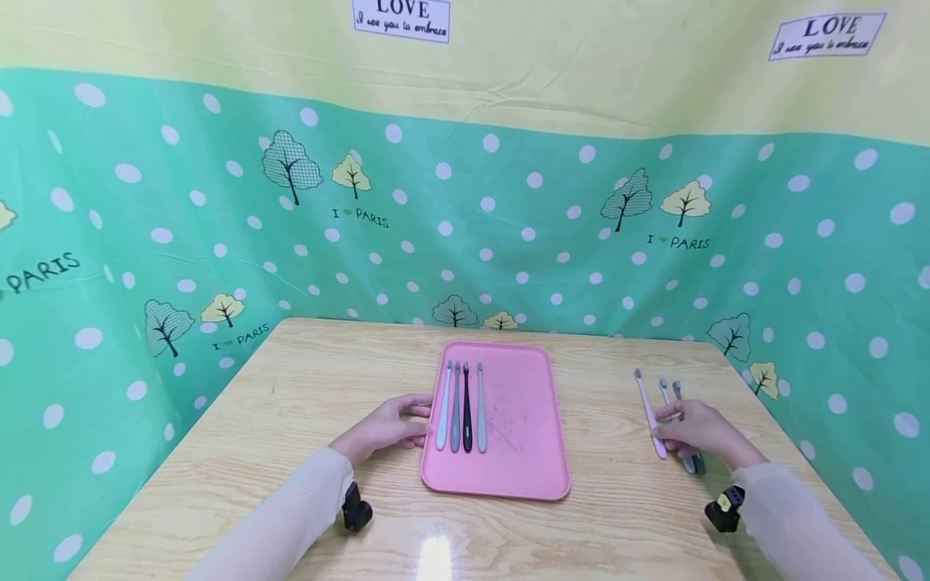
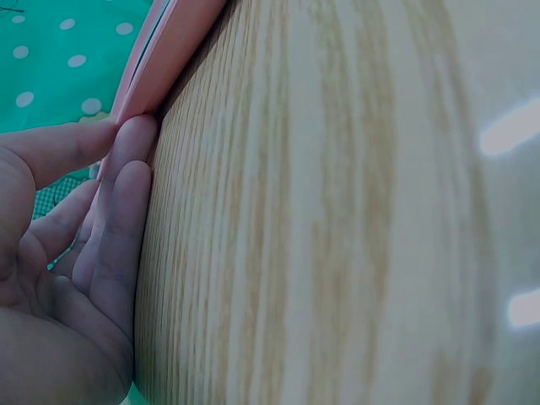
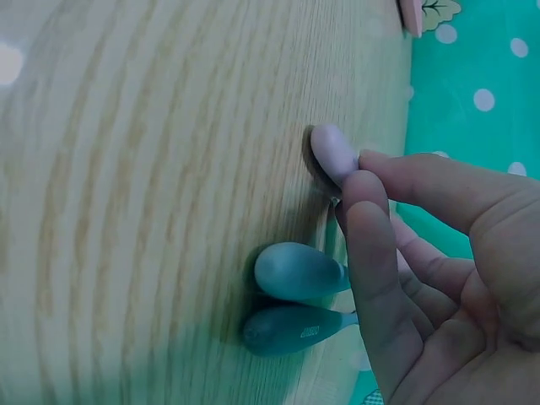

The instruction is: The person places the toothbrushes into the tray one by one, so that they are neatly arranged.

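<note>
A pink tray lies at the table's middle. Several toothbrushes rest side by side on its left half, among them a black toothbrush and a pale blue toothbrush. My left hand holds the tray's left rim, thumb and fingertips against it in the left wrist view. To the right, my right hand pinches the handle of a light pink toothbrush between thumb and fingers. Under that hand lie a light blue toothbrush and a dark teal toothbrush, partly hidden by the fingers.
The wooden table carries everything. A green and yellow printed curtain hangs behind it and along its sides. Each wrist wears a small black camera, such as the left wrist camera.
</note>
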`<state>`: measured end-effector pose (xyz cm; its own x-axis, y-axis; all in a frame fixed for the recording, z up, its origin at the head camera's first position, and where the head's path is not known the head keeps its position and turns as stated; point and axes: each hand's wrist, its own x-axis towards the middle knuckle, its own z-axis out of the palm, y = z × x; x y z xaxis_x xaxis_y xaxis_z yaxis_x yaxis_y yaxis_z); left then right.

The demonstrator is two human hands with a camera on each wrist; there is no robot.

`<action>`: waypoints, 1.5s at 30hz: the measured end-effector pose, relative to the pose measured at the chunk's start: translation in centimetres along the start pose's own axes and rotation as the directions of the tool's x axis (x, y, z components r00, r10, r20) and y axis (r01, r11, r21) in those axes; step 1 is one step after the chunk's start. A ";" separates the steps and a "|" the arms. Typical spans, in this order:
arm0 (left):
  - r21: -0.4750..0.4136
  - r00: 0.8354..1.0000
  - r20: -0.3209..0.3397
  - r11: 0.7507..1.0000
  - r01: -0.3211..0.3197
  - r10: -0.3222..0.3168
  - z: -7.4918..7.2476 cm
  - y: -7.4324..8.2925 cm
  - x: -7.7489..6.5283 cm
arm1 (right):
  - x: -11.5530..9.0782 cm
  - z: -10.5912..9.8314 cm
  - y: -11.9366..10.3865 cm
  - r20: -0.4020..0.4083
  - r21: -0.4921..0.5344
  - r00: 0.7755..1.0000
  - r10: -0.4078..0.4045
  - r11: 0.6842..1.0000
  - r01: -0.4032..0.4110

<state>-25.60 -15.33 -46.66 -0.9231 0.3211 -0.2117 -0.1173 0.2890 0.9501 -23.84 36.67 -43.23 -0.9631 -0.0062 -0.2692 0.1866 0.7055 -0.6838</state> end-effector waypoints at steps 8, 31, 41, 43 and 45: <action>0.002 1.000 -0.004 1.000 0.006 -0.006 0.0 0.2 0.0 | 0.2 0.2 -0.1 -0.003 -0.004 1.000 0.016 1.000 -0.016; 0.005 1.000 0.004 1.000 0.002 -0.002 0.1 0.5 -0.4 | 0.0 1.0 -0.6 0.044 0.020 0.999 0.020 1.000 -0.021; -0.003 1.000 0.011 1.000 -0.001 0.001 0.1 0.5 -0.5 | 0.0 1.1 -0.5 0.056 0.024 0.998 0.009 1.000 -0.010; -0.003 1.000 0.013 1.000 -0.005 0.005 0.1 0.5 -0.4 | 0.0 1.1 -0.5 0.058 0.019 0.998 0.005 1.000 -0.006; -0.002 1.000 0.016 1.000 -0.007 0.007 0.1 0.4 -0.4 | 0.0 1.1 -0.5 0.060 0.020 0.998 0.007 1.000 -0.008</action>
<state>-25.26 -15.24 -46.22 -0.9179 0.3374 -0.2086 -0.1117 0.2848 0.9521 -23.67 35.58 -43.65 -0.9485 -0.0435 -0.3139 0.1983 0.6911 -0.6950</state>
